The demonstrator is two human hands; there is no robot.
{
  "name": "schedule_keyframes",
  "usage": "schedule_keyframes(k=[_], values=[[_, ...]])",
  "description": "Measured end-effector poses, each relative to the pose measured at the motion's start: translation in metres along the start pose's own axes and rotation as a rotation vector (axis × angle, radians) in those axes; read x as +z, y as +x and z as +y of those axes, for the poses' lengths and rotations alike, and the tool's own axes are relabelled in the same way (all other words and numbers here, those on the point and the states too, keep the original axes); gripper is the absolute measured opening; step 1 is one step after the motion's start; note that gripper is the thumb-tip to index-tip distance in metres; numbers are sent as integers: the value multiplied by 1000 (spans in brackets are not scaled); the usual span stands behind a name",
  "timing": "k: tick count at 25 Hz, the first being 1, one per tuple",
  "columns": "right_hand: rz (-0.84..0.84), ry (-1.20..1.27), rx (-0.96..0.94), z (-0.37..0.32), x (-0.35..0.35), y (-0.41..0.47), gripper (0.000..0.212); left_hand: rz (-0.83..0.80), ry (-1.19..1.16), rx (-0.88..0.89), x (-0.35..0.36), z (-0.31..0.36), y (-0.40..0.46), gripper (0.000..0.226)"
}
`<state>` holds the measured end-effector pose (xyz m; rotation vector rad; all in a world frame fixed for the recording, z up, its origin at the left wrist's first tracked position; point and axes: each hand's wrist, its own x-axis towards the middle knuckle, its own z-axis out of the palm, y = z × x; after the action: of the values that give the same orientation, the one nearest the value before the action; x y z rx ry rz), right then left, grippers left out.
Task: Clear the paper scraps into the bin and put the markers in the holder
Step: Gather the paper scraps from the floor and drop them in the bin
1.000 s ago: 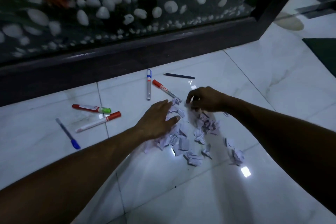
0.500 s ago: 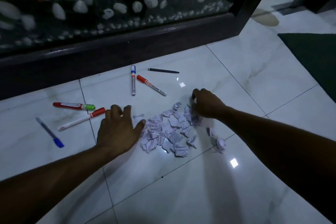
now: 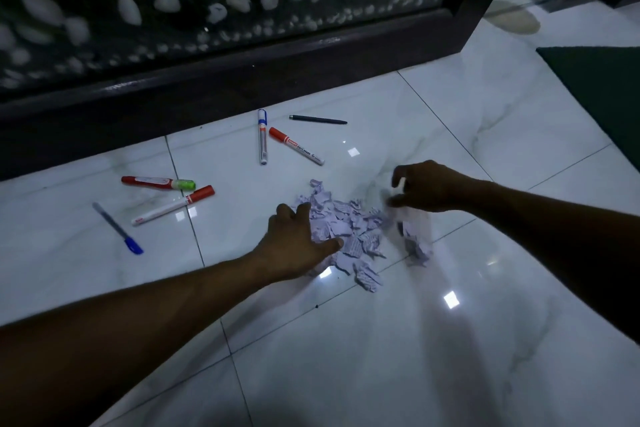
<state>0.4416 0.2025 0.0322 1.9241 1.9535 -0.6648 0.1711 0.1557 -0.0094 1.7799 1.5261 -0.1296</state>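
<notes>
A heap of torn white paper scraps (image 3: 349, 232) lies on the glossy marble floor. My left hand (image 3: 299, 244) rests flat on the heap's left side, fingers spread. My right hand (image 3: 424, 187) hovers just right of the heap with curled, parted fingers, blurred, holding nothing I can make out. A few more scraps (image 3: 417, 246) lie below it. Markers are scattered: a red-capped whiteboard marker (image 3: 296, 146), a blue-capped one (image 3: 263, 136), a red marker with a green cap (image 3: 157, 182), a white marker with a red cap (image 3: 173, 205). No bin or holder is in view.
A dark pen (image 3: 318, 120) lies behind the markers and a blue pen (image 3: 117, 229) at the left. A dark ledge (image 3: 207, 80) under a glass panel with white pebbles runs along the back. A dark green mat (image 3: 602, 90) lies at the right.
My left hand moved right onto the scraps, pushing them into a tighter heap. My right hand lifted off the pile and opened slightly. The camera shifted.
</notes>
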Motion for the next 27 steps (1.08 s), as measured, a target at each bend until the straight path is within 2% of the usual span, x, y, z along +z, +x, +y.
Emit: schedule_keyframes(k=[2, 4, 7, 9, 12, 15, 17, 20, 23, 27], values=[[-82, 16, 129, 31, 13, -23, 80, 82, 88, 16, -7, -6, -5, 110], [-170, 130, 210, 44, 29, -42, 103, 110, 134, -27, -13, -17, -4, 120], [-201, 332, 190, 29, 49, -56, 133, -5, 184, -62, -12, -20, 0, 135], [-166, 358, 125, 6, 58, -50, 138, -74, 215, -36, -8, -16, 4, 144], [-78, 210, 42, -31, 72, -34, 140, -117, 293, 30, 0, -10, 8, 151], [-51, 178, 3, -59, 78, -29, 134, -110, 331, 85, 7, -6, 10, 150], [-22, 173, -23, -76, 80, -27, 122, -74, 306, 145, 11, -7, 10, 141], [53, 225, -115, -96, 84, -19, 96, -8, 143, 245, 14, -10, 9, 111], [107, 304, -188, -109, 83, -14, 69, 57, -15, 273, 13, -15, 9, 85], [78, 569, -141, -114, 75, -10, 44, 179, -147, 267, 6, -20, 10, 54]])
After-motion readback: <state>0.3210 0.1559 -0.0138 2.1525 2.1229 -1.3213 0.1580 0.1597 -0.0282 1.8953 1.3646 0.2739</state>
